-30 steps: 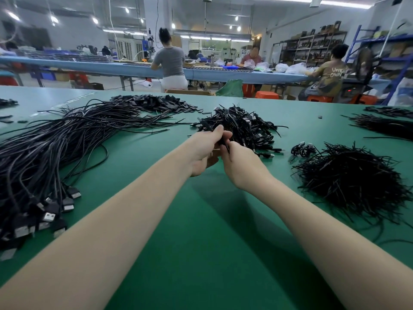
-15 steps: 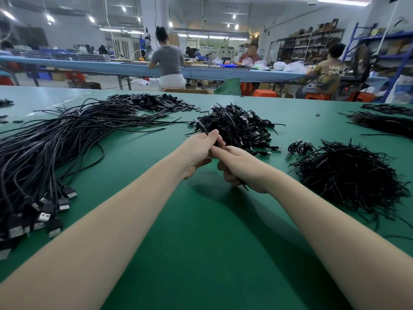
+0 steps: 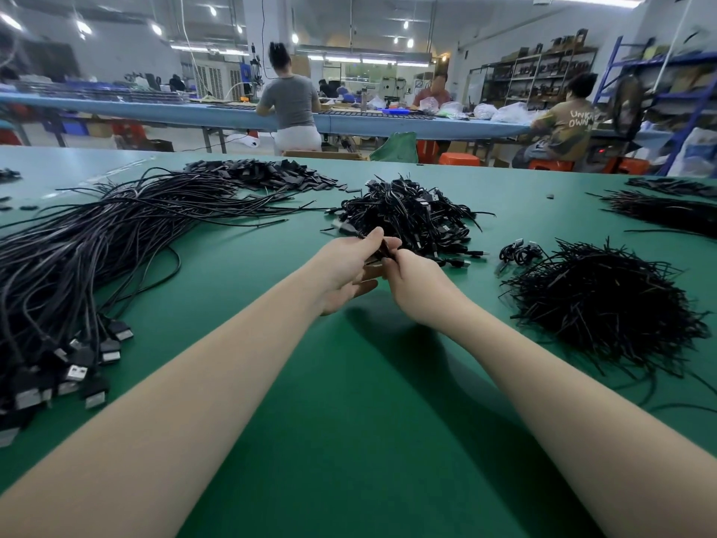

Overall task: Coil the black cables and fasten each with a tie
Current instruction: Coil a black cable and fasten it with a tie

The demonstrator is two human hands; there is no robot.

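Note:
My left hand [image 3: 347,267] and my right hand [image 3: 413,283] meet above the green table [image 3: 349,401], just in front of a heap of coiled black cables [image 3: 411,215]. Between them sits a small black coiled cable [image 3: 384,250], mostly hidden by the fingers. My left thumb and fingers pinch it from the left. My right hand's fingers curl round it from the right. A big bundle of uncoiled black cables [image 3: 77,258] with USB plugs lies on the left. A pile of black ties [image 3: 597,300] lies on the right.
Two coiled cables [image 3: 518,253] lie beside the tie pile. Small black parts [image 3: 264,174] are heaped at the back. More black bundles [image 3: 667,211] lie at the far right. People work at a long blue bench [image 3: 194,114] behind the table.
Both hands have stayed together in front of the coiled heap. The right hand has turned at the wrist and risen slightly, and the left fingers have shifted on the small coil.

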